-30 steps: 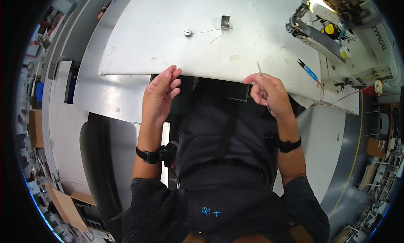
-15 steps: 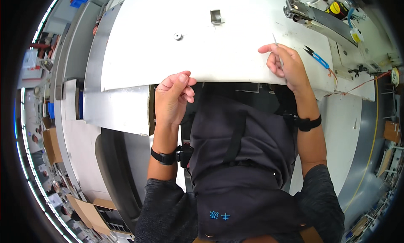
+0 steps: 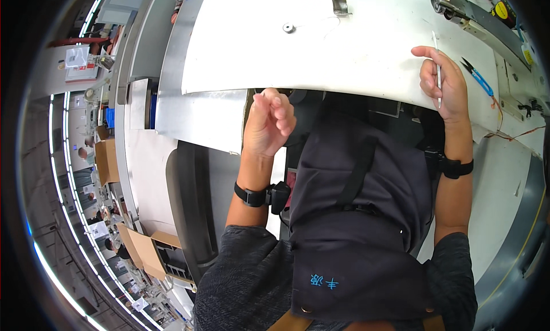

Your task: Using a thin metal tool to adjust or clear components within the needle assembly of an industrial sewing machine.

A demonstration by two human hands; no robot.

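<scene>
My left hand [image 3: 269, 122] is raised at the table's near edge, its fingers curled in and thumb against them. Whatever may be between those fingertips is hidden. Over the right part of the white tabletop [image 3: 258, 56], my right hand [image 3: 444, 82] is closed round a thin silvery stick-like tool [image 3: 439, 73], with the index finger stretched out to the left. A small round metal bobbin [image 3: 289, 28] lies on the table, a fine thread trailing from it. Beyond it sits a small bent metal piece [image 3: 341, 5].
Blue-handled thread snips [image 3: 478, 77] lie right of my right hand. A sewing machine [image 3: 475, 30] stands at the upper right. A dark apron [image 3: 361, 216] covers my lap below the table edge. Open cardboard boxes [image 3: 146, 251] are at the left.
The view has shifted, moving the table items up and right. My left hand has drawn back toward me and curled its fingers more. The tool in my right hand now shows along the palm.
</scene>
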